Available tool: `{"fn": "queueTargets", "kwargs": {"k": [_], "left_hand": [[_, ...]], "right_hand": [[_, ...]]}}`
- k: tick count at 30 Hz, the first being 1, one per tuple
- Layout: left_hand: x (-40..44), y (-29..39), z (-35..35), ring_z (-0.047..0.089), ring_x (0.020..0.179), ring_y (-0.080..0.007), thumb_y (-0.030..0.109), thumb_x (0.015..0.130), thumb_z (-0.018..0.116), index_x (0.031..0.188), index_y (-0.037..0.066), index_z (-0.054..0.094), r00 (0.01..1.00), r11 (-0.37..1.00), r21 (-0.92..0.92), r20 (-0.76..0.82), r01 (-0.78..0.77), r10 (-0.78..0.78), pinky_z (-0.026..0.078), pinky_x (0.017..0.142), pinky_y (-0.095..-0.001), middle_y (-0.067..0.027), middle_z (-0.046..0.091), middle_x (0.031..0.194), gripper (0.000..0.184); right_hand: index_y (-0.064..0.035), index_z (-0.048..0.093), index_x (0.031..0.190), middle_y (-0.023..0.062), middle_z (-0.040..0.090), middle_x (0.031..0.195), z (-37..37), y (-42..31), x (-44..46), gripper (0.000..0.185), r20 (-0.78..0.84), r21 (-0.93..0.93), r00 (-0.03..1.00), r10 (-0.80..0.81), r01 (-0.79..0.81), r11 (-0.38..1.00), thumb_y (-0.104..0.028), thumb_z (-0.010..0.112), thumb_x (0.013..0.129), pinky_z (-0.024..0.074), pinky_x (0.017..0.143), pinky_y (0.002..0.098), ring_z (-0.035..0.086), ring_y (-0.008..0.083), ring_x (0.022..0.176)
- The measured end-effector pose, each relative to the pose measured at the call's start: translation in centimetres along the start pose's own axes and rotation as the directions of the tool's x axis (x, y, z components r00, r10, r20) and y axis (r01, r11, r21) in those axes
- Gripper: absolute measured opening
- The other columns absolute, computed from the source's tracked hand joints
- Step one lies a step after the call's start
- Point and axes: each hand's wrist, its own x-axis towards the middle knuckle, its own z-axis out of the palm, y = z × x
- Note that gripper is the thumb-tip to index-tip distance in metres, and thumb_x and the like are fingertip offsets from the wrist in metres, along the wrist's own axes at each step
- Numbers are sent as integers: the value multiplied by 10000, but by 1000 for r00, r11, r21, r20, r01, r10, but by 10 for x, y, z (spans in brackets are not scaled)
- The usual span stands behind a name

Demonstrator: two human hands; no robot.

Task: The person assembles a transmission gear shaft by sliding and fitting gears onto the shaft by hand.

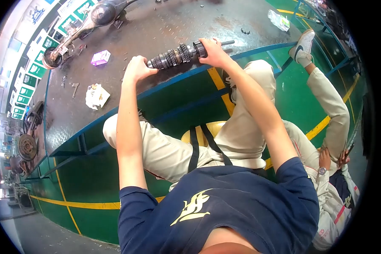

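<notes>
A gearbox shaft [172,58] carrying a row of toothed gears lies lengthwise near the front edge of the metal workbench [156,21]. My left hand [137,69] is closed around its left end, thumb pointing along the shaft. Around the larger gear at the right end curl the fingers of my right hand [213,52]. Past that hand, a thin bare shaft end sticks out to the right. Both palms hide parts of the shaft ends.
On the bench lie a purple box [100,58], a crumpled paper wrapper [97,96], a small metal part [75,89] and a plastic packet [279,20]. An axle housing [82,29] spans the back left. A co-worker [330,186] sits at right, one shoe [303,48] by the bench corner.
</notes>
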Motion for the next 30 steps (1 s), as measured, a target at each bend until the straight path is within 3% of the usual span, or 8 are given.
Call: {"fn": "queueTargets", "kwargs": {"k": [1, 9, 14, 15, 17, 19, 29, 30], "left_hand": [[1, -1, 0, 656, 600, -263, 335, 581, 775, 745, -92, 675, 1000, 1000, -22, -21, -21, 20, 526, 616, -372, -208, 624, 625, 468], [4, -1, -3, 652, 617, -270, 335, 584, 771, 764, -98, 675, 1000, 998, -58, 12, -3, 4, 521, 626, -383, -217, 624, 647, 479], [0, 3, -5, 672, 636, -298, 337, 577, 774, 764, -80, 696, 1000, 1000, -29, -8, -5, 5, 531, 638, -400, -244, 639, 665, 463], [-1, 6, -8, 696, 720, -352, 349, 564, 783, 753, -62, 700, 1000, 1000, 3, 19, 23, -23, 565, 721, -419, -256, 672, 735, 460], [-2, 5, -7, 691, 719, -365, 354, 567, 781, 745, -57, 701, 1000, 1000, 20, 11, 2, -2, 567, 726, -421, -256, 672, 733, 455], [-8, -1, 2, 670, 641, -329, 357, 568, 781, 731, -63, 691, 999, 1000, 12, -40, -15, 16, 543, 655, -406, -237, 648, 665, 459], [-3, 6, -2, 696, 784, -386, 342, 586, 790, 777, -53, 707, 999, 999, 47, -45, 28, -26, 571, 770, -432, -268, 680, 785, 446], [-4, 8, -2, 697, 794, -386, 338, 595, 790, 785, -53, 709, 997, 997, 63, -65, 35, -31, 571, 777, -431, -268, 682, 794, 442]], "right_hand": [[-28, 469, 1324, 203, 595, 1202, -2, -2, 1, 731, 6, -5, 1000, -2, 2, 1000, -275, 752, 697, 191, 1164, 505, 512, 357, 1208], [-29, 468, 1301, 193, 597, 1202, 0, -4, 0, 694, -12, -21, 1000, 4, -4, 1000, -281, 735, 712, 179, 1165, 511, 517, 349, 1210], [-19, 478, 1319, 183, 594, 1217, -4, -3, 0, 740, 7, -32, 1000, 4, -4, 999, -300, 754, 692, 197, 1159, 503, 517, 336, 1232], [-19, 482, 1314, 180, 594, 1216, -4, -3, -1, 742, -8, -18, 1000, -8, 8, 1000, -298, 763, 687, 198, 1159, 502, 518, 337, 1232], [-12, 482, 1314, 174, 594, 1221, -5, -5, -1, 751, -15, 0, 1000, -4, 4, 1000, -293, 779, 685, 199, 1159, 501, 521, 340, 1229], [-6, 477, 1305, 179, 596, 1203, -4, -9, -5, 752, 9, 20, 1000, 7, -7, 1000, -271, 797, 677, 207, 1155, 496, 524, 341, 1219], [-1, 463, 1216, 190, 595, 1145, -10, -26, 9, 718, 44, -24, 980, 195, -194, 981, -213, 823, 633, 251, 1124, 474, 543, 353, 1174], [3, 429, 1293, 204, 592, 1151, -7, -26, 10, 802, 43, -40, 975, 219, -217, 975, -205, 821, 624, 260, 1117, 473, 537, 355, 1179]]}}
